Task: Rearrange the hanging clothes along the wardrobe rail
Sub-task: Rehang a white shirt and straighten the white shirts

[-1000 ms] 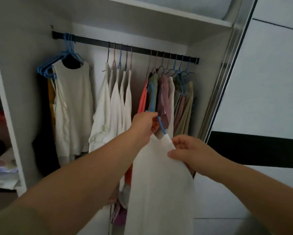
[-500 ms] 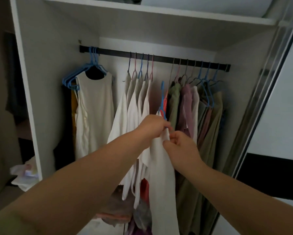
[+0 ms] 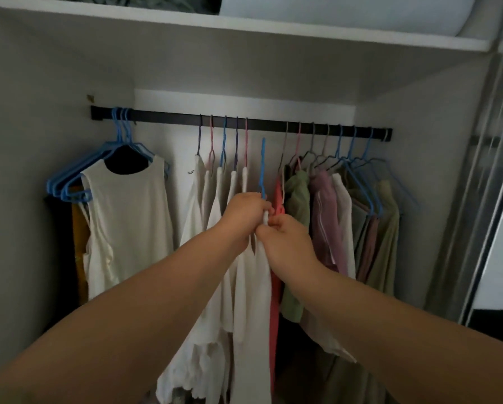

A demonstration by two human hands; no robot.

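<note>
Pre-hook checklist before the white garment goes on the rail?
1. Left hand grips blue hanger: ok.
2. Right hand pinches white garment: ok.
3. Hook over rail: not ok, its tip sits below the rail.
4. Free slot between white tops and coral garment: ok.
5. Garment seated evenly on hanger: cannot tell, hands cover it.

Below the shelf (image 3: 244, 24), the rail (image 3: 168, 117) runs left to right. A sleeveless top (image 3: 127, 223) hangs at its left end, a cluster of garments (image 3: 215, 199) mid-rail, another group (image 3: 346, 214) at the right. Between the two clusters, both hands hold a hanger (image 3: 262, 167) below the rail.
</note>
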